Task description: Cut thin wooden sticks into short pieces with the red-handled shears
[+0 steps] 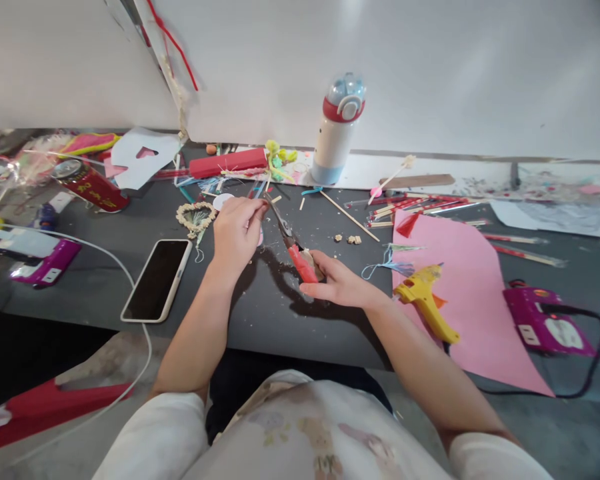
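Observation:
In the head view, my right hand (pixel 337 283) is wrapped round the red handles of a pair of long-nosed pliers (pixel 286 230). The pliers point up and left, and their tips reach the fingertips of my left hand (pixel 237 230). That hand is closed in a pinch; whatever sits between its thumb and finger is too small to make out. Left of it lies a heart-shaped beaded ornament (pixel 196 217) with a string loop. Small beige bits (pixel 353 239) and pale crumbs are scattered on the dark table (pixel 275 327) to the right of the pliers.
A white bottle (pixel 337 133) stands at the back. To the left are a phone (pixel 157 280) and a tilted red can (pixel 91 187). At right, a yellow glue gun (pixel 427 300) rests on pink paper (pixel 473 287), beside a purple power strip (pixel 547 320) with a black cable.

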Available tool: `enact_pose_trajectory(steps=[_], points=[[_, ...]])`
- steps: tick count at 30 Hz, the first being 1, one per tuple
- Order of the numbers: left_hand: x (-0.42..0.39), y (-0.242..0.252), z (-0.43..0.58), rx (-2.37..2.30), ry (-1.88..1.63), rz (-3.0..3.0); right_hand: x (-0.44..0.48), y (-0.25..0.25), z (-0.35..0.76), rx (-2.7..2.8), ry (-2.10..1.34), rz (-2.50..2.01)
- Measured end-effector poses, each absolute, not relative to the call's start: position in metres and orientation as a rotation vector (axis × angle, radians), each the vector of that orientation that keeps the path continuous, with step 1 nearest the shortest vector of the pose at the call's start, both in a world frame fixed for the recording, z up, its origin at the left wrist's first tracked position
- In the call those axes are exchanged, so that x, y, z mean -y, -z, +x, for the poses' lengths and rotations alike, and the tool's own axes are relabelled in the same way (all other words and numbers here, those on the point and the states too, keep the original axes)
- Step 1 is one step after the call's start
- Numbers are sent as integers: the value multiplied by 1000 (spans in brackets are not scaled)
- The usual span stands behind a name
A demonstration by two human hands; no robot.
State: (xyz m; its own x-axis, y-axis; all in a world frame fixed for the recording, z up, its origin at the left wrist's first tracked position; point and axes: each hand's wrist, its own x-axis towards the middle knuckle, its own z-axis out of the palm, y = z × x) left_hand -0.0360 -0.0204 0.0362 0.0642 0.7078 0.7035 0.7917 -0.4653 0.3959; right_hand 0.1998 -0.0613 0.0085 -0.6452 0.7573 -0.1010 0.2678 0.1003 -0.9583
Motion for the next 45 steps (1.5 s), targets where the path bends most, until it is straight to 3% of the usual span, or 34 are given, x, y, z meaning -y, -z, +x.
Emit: enact_pose_trajectory(steps=[6, 15, 25, 32, 45], points=[[28, -36, -25, 1678, 1471, -1975, 55, -9, 203, 1694, -1676, -989], [32, -26, -6, 1656, 1381, -2157, 41, -14, 211, 1255, -1712, -913], [32, -27, -3, 1803, 1403, -2305, 42, -14, 209, 1278, -1721, -911], [37, -20, 15, 2014, 2046, -2914, 52, -13, 198, 1487, -1746, -1015], [48, -12, 25, 2252, 2362, -2894, 61, 6, 188, 1783, -1385, -1097]])
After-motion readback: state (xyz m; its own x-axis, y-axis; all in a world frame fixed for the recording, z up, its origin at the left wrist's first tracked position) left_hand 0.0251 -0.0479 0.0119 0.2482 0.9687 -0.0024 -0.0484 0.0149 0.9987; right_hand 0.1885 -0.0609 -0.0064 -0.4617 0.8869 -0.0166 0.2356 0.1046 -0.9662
